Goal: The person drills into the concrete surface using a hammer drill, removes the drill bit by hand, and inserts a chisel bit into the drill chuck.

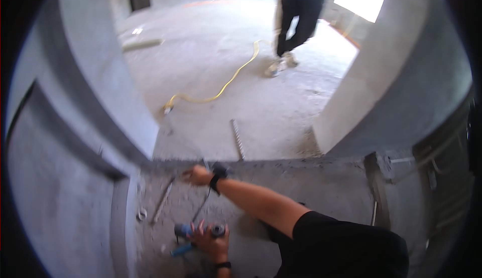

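Note:
My left hand [212, 244], low in the view, is wrapped round a blue power drill [183, 231]. The drill's dark round chuck [217, 230] points up beside my fingers, and a blue handle part [182, 250] sticks out to the left. Reaching across from the right, my right hand [198, 176] is above the floor near the doorway step. Its fingers are smeared, so their grip is unclear. Just left of its fingertips ends a long thin rod [162, 200], perhaps a drill bit. A dark cable [202, 205] runs below my right wrist.
A spiral drill bit [238, 140] lies beyond the step edge [281, 161]. A yellow cord [221, 93] crosses the far floor towards a standing person [298, 17]. A small ring [142, 214] lies by the left wall [65, 177]. Another wall [371, 77] bounds the doorway's right.

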`<move>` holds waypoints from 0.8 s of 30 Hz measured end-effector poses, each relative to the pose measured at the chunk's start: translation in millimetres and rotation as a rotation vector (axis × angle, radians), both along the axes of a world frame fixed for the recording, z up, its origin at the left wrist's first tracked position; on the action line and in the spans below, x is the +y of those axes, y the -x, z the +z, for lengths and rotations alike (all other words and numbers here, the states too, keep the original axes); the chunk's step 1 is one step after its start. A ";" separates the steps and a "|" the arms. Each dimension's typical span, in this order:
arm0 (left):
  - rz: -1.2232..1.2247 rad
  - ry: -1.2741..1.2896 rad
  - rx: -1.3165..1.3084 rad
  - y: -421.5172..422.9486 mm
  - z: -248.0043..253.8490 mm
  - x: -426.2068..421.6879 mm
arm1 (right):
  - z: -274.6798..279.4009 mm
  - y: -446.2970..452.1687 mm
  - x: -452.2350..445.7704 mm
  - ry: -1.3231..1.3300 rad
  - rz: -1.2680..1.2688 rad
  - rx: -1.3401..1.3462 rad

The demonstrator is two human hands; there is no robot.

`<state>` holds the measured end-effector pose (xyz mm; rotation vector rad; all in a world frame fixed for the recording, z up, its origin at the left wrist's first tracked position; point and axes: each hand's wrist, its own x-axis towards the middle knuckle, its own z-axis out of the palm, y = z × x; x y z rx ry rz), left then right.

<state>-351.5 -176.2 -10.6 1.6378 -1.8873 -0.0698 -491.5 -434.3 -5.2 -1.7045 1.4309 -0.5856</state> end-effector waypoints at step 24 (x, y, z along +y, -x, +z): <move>-0.033 0.076 -0.050 4.6 5.7 -3.9 | 50.6 -2.9 -5.7 -0.005 -0.156 -0.245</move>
